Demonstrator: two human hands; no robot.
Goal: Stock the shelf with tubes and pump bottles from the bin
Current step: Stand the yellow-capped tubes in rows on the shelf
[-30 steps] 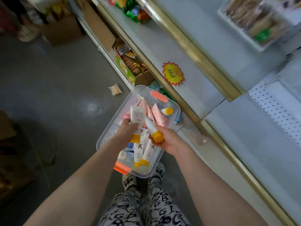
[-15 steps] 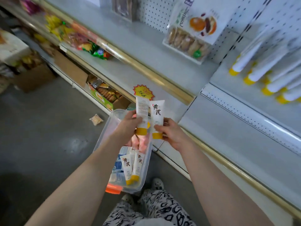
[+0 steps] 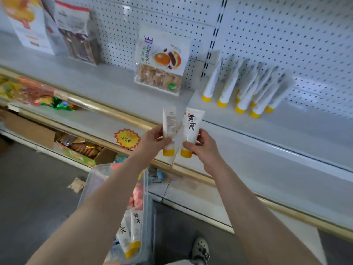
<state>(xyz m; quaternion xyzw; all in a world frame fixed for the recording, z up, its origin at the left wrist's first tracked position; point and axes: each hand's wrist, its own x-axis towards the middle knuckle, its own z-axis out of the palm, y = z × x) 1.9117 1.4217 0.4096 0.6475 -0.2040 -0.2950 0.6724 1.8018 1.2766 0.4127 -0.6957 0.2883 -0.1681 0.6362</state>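
Shop shelf point(image 3: 267, 131) behind, left hand point(image 3: 152, 139) fingers pinching tube point(image 3: 169, 124), right hand point(image 3: 203, 148) fingers pinching second tube point(image 3: 192, 127)

A: Clear bin point(image 3: 89, 180)?
B: Largely hidden under the left forearm; bottom edge cut off. Pink contents point(image 3: 136, 199) blurred, unidentifiable.

A: Shelved tubes point(image 3: 246, 88)?
B: Motion-blurred; labels unreadable, count uncertain.

A: Left-hand tube point(image 3: 169, 123)?
B: Small print illegible.

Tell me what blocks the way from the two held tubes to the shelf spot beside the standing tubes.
Nothing visible does. Both white yellow-capped tubes are held upright in front of the bare grey shelf; the standing tube row sits farther right.
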